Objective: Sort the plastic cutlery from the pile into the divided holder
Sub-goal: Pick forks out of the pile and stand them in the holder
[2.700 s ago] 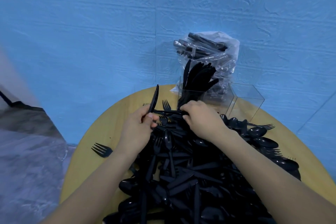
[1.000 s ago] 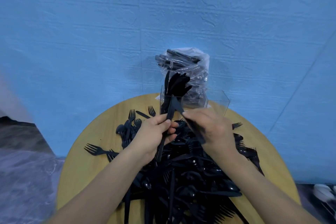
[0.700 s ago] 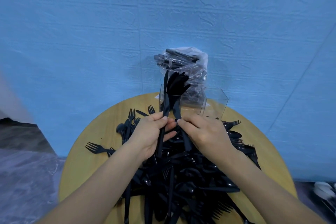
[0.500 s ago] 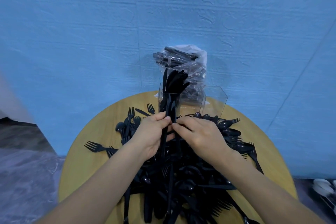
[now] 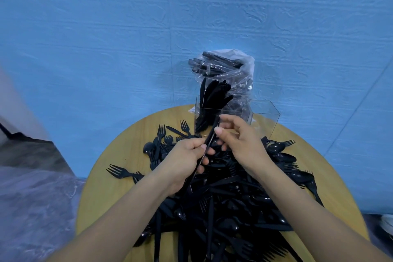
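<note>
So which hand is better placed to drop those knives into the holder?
Probably the right hand: it pinches the knives' upper end, nearest the clear holder. The left hand grips them lower, farther back.

We saw two hands, a left hand (image 5: 182,161) and a right hand (image 5: 240,144), one bench (image 5: 119,168), one clear holder (image 5: 263,112), one plastic bag (image 5: 246,70), and one big pile of black cutlery (image 5: 229,198), too many to count.

A round wooden worktop (image 5: 119,168) stands against a blue wall. A big pile of black plastic cutlery (image 5: 229,202) covers its middle, loose forks (image 5: 121,172) lie near its left edge, and a clear divided holder (image 5: 263,117) sits at the far edge.
</note>
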`<act>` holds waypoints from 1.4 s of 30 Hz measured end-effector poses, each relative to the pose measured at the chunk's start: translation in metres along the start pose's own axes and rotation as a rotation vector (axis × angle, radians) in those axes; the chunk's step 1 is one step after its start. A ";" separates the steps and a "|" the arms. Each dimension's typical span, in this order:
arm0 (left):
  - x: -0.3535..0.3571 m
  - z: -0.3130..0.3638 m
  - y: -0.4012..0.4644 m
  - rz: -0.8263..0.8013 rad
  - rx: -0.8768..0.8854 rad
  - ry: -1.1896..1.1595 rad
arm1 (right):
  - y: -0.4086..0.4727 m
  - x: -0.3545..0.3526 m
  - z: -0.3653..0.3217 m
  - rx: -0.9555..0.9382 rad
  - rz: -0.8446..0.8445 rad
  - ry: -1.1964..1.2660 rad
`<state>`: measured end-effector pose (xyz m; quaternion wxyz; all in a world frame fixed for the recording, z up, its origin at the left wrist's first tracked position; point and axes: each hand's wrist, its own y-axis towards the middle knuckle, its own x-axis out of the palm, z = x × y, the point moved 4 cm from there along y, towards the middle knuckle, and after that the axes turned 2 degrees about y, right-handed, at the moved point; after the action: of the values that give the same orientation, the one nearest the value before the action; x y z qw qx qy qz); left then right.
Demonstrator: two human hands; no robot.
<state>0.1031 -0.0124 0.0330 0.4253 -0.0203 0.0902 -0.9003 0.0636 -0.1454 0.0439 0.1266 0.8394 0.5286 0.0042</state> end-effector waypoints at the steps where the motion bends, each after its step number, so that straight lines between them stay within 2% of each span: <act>1: -0.001 0.000 -0.001 -0.007 0.006 -0.008 | 0.002 0.002 0.001 0.027 0.010 0.077; 4: -0.011 -0.003 -0.001 -0.012 0.059 0.028 | 0.010 0.011 0.001 0.058 0.020 0.148; 7: -0.032 -0.007 0.001 0.077 0.082 0.043 | 0.025 0.027 -0.001 0.032 -0.030 0.039; 10: -0.061 -0.011 0.003 0.222 0.045 -0.021 | 0.038 0.028 -0.001 -0.017 -0.004 -0.329; 13: -0.081 -0.016 0.002 0.293 0.051 -0.013 | 0.037 0.007 0.006 -0.036 -0.015 -0.695; 18: -0.073 -0.024 0.007 0.302 0.058 0.044 | 0.004 -0.027 0.036 0.105 -0.141 -0.988; 20: -0.061 -0.024 0.012 0.277 0.081 0.075 | -0.011 -0.031 0.038 0.117 -0.173 -1.011; 25: -0.040 -0.019 0.017 0.240 0.112 0.084 | -0.042 -0.026 0.028 -0.005 -0.250 -0.909; 28: -0.034 -0.016 0.015 0.240 0.129 0.092 | -0.047 -0.043 0.015 -0.050 -0.105 -0.808; 30: -0.032 -0.015 0.014 0.241 0.133 0.106 | -0.045 -0.063 0.014 0.001 0.037 -0.747; 32: -0.030 -0.014 0.013 0.231 0.138 0.110 | -0.045 -0.078 0.020 0.084 0.102 -0.708; 35: -0.025 -0.015 0.012 0.217 0.135 0.111 | -0.047 -0.080 0.032 0.163 0.048 -0.729; 42: -0.016 -0.013 0.010 0.228 0.128 0.154 | -0.037 -0.067 0.044 0.190 -0.052 -0.947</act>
<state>0.1195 -0.0047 0.0192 0.5171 0.0863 0.0664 -0.8490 0.0078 -0.1990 0.0019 0.2762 0.7432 0.4319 -0.4299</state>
